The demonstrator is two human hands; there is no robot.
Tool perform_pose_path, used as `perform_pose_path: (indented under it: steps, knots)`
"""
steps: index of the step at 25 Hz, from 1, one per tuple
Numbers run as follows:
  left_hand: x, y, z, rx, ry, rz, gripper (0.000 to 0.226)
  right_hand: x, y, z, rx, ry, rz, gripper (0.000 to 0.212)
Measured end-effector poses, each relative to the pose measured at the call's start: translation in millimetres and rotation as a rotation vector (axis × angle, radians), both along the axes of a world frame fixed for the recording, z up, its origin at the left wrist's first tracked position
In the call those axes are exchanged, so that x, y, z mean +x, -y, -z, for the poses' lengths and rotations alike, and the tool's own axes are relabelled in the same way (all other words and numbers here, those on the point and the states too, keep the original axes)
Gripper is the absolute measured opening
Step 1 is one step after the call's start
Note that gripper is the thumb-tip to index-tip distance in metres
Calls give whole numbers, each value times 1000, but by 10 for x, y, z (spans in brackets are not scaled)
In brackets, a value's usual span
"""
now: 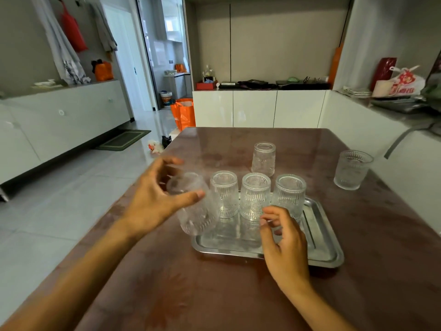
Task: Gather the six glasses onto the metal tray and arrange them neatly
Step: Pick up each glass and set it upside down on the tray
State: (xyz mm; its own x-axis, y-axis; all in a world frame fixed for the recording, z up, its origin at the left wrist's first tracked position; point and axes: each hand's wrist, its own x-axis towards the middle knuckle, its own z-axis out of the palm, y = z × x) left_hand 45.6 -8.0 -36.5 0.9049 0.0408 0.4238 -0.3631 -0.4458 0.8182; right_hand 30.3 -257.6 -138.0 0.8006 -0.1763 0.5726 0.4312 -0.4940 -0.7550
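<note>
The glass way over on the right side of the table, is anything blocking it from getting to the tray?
Nothing visible does. Bare table lies between that upright glass and the metal tray, whose right side is free.

No text can be read with any certainty. The white plastic bag [405, 81] on the right-hand counter carries red printed characters — too blurred to make out. The orange shopping bag [183, 113] on the floor bears a pale mark — likewise unreadable.
</note>
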Motion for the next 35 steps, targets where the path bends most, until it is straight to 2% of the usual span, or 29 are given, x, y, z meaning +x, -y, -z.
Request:
perform_pose_path:
  steps: [5, 12, 16, 18, 19, 21, 24, 27, 30, 32, 35]
  knots:
    - [-66, 473, 304, 135, -44, 78, 50, -81, 32, -38, -7, 5, 8, 21]
    - [141, 498, 408, 249, -22, 42, 57, -86, 48, -31, -21, -1, 6, 21]
    - [169, 452, 395, 243, -92, 159, 60, -73, 40, -29, -25, -17, 2, 20]
    - [182, 380, 419, 190, -150, 223, 55, -79, 48, -44, -13, -37, -5, 19]
    - [190, 336, 440, 87, -174, 198, 45, -86, 53, -66, 4, -39, -7, 19]
    - [305, 220, 521, -161, -197, 38, 21, -97, 101, -163, 91, -11, 6, 21]
    - [602, 48, 701, -250, -227, -165, 19, -17, 285, -557, 198, 49, 4, 24]
    - [837, 2, 903, -241, -289, -197, 7, 377, 520, -1033, 60, 26, -21, 24]
    - [949, -48, 1016, -47, -282, -107, 7, 1109, 544, -1374, -131, -113, 20, 26]
    - [965, -62, 1040, 32, -257, -86, 7, 1673, 450, -1435, -357, -255, 42, 32]
    - [990, -70, 1048, 49, -212, -56, 9, 2384, 294, -1269, -718, -446, 66, 55]
